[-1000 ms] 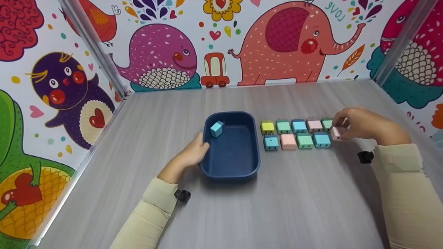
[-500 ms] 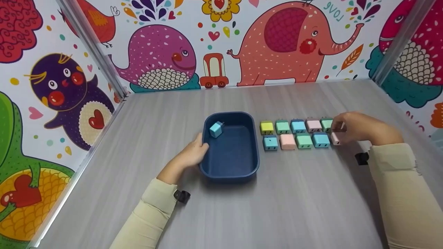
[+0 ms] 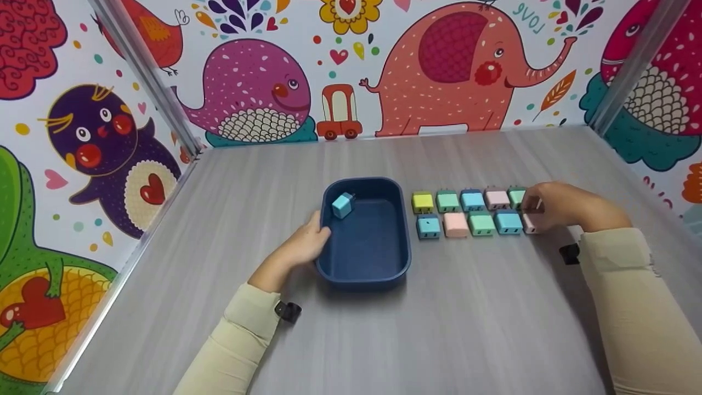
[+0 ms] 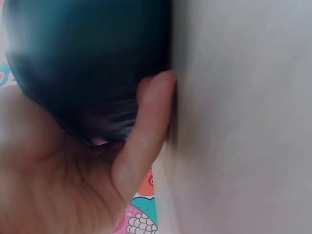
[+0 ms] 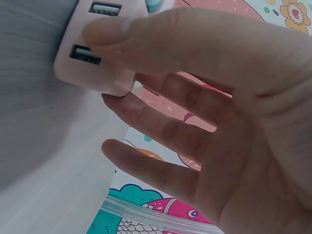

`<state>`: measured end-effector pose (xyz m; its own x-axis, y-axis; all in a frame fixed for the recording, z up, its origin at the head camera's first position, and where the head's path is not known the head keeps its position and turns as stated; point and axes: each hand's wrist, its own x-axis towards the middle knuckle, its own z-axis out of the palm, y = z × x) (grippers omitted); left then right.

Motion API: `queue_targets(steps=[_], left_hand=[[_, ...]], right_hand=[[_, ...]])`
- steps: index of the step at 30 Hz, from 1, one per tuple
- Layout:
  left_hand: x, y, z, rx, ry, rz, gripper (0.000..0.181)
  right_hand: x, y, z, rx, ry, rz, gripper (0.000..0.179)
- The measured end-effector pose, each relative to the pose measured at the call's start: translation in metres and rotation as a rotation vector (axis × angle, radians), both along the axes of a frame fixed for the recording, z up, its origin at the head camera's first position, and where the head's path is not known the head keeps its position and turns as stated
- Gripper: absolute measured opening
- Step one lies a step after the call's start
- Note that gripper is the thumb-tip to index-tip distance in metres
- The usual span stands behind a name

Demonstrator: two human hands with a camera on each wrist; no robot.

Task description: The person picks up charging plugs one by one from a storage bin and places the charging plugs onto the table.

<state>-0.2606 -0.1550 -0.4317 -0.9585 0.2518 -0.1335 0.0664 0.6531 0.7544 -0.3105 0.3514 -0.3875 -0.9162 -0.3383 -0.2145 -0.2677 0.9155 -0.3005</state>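
Observation:
At the right end of the front row, my right hand (image 3: 576,207) pinches a pink USB charger (image 3: 530,224), which stands close beside a blue charger (image 3: 509,223). The right wrist view shows the thumb across the port face of the pink charger (image 5: 73,70) and fingers behind it. My left hand (image 3: 304,244) grips the left wall of a dark blue tub (image 3: 363,283), thumb at the rim. Seen from the left wrist, one finger lies along the outside of the tub (image 4: 97,58). Inside the tub, at its back left, lies a light blue charger (image 3: 343,206).
Two rows of chargers stand right of the tub. The back row includes a yellow charger (image 3: 423,202) and a pink charger (image 3: 497,199); the front row includes a peach charger (image 3: 456,225) and a green charger (image 3: 481,224). Printed panels (image 3: 449,66) wall the table (image 3: 466,329).
My right hand has moved slightly left and nearer with the pink charger, bringing it to the end of the front row. The left hand and tub have stayed put.

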Motion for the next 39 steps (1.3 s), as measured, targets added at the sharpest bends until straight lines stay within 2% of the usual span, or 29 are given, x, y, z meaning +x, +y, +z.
queue_targets(steps=[11,18,28,39], left_hand=[[0.0004,-0.001,-0.0006,0.011,-0.028,0.0,0.055],[0.0007,-0.0006,0.0,0.005,-0.023,0.005,0.056],[0.0006,-0.0001,0.0003,0.007,-0.014,0.009,0.057],[0.001,-0.0001,0.0007,-0.004,-0.006,0.008,0.051]], right_hand=[[-0.0005,-0.0018,0.0006,0.012,-0.005,0.018,0.038],[0.0002,-0.0023,0.0009,0.005,-0.003,0.001,0.04],[-0.0011,-0.0036,0.0015,-0.003,-0.017,-0.009,0.037],[-0.0009,-0.0022,0.0005,-0.005,0.013,0.014,0.033]])
